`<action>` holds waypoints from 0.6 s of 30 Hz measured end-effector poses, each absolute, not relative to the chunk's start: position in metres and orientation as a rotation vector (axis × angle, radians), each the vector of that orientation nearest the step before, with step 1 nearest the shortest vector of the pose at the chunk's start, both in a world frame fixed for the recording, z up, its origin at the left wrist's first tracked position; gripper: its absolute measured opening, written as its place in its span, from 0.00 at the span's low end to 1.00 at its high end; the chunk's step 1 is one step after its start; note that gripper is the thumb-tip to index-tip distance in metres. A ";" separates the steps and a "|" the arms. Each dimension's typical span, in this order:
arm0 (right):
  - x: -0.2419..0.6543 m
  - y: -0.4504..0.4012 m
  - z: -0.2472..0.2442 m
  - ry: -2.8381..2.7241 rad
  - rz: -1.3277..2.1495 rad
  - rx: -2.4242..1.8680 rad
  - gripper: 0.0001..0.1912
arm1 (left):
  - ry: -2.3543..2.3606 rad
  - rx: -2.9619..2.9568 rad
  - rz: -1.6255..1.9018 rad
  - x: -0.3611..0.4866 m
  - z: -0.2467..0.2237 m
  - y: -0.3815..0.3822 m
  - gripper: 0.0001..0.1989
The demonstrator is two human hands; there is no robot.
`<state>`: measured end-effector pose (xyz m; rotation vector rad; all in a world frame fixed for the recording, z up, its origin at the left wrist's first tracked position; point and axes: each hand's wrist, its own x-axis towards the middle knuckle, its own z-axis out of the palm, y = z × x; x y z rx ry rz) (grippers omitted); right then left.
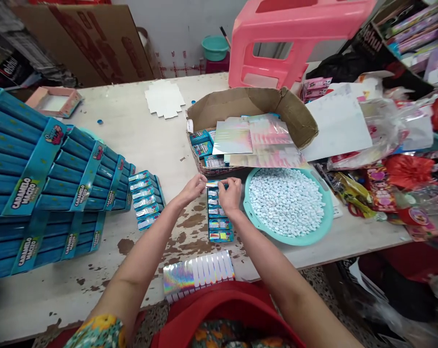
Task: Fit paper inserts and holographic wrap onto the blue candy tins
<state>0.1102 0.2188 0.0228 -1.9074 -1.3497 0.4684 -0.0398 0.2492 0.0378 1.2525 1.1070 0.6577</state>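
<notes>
A row of small blue boxes [219,224] lies on the table in front of me, shiny strips across their ends. At the far end of this row, a narrow shiny sticker [212,184] stretches between my two hands. My left hand [195,188] pinches its left end with thumb and forefinger. On the other end, my right hand [231,195] is closed with bent fingers, partly covering the box below. Close to my body is a holographic sticker sheet [179,276] with pale strip-shaped gaps.
To the left stand a second row of blue boxes [145,200] and tall stacks of blue display boxes [26,193]. A turquoise basin [326,224] of pale candies sits right, near a cut-down carton [302,113] with sticker sheets. Behind is a pink stool [295,31].
</notes>
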 end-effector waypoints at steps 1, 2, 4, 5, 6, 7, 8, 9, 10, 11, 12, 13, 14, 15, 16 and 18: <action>0.111 0.224 0.018 -1.330 0.479 -1.940 0.04 | 1.116 1.266 0.642 -0.037 0.033 0.255 0.07; 0.111 0.228 0.014 -1.311 0.502 -1.960 0.04 | 1.135 1.272 0.619 -0.036 0.027 0.259 0.07; 0.113 0.230 0.008 -1.271 0.563 -1.964 0.04 | 1.251 1.266 0.556 -0.035 0.015 0.261 0.07; 0.115 0.230 0.007 -1.234 0.596 -1.960 0.04 | 1.331 1.256 0.526 -0.036 0.009 0.259 0.08; 0.118 0.228 0.007 -1.183 0.624 -1.956 0.06 | 1.410 1.244 0.503 -0.036 0.004 0.255 0.09; 0.120 0.227 0.007 -1.132 0.648 -1.945 0.11 | 1.485 1.235 0.489 -0.036 0.000 0.250 0.11; 0.122 0.226 0.008 -1.090 0.667 -1.926 0.18 | 1.541 1.227 0.504 -0.034 -0.003 0.245 0.13; 0.123 0.225 0.008 -1.068 0.687 -1.900 0.25 | 1.566 1.218 0.554 -0.032 -0.004 0.239 0.16; 0.124 0.226 0.008 -1.061 0.721 -1.878 0.29 | 1.554 1.209 0.633 -0.028 -0.004 0.233 0.20; 0.124 0.227 0.008 -1.066 0.775 -1.862 0.31 | 1.516 1.198 0.728 -0.023 -0.003 0.227 0.23; 0.124 0.229 0.007 -1.076 0.847 -1.856 0.31 | 1.447 1.184 0.817 -0.018 -0.002 0.222 0.27; 0.123 0.231 0.006 -1.073 0.926 -1.865 0.30 | 1.359 1.163 0.879 -0.013 0.001 0.218 0.30; 0.122 0.231 0.005 -1.058 0.997 -1.880 0.30 | 1.270 1.137 0.896 -0.010 0.003 0.214 0.32; 0.122 0.230 0.004 -1.041 1.050 -1.897 0.31 | 1.215 1.101 0.877 -0.009 0.005 0.211 0.33; 0.123 0.226 0.003 -1.020 1.086 -1.910 0.33 | 1.202 1.053 0.855 -0.009 0.006 0.207 0.33; 0.126 0.209 0.001 -0.964 1.160 -1.912 0.38 | 1.264 0.938 0.849 -0.011 0.007 0.197 0.34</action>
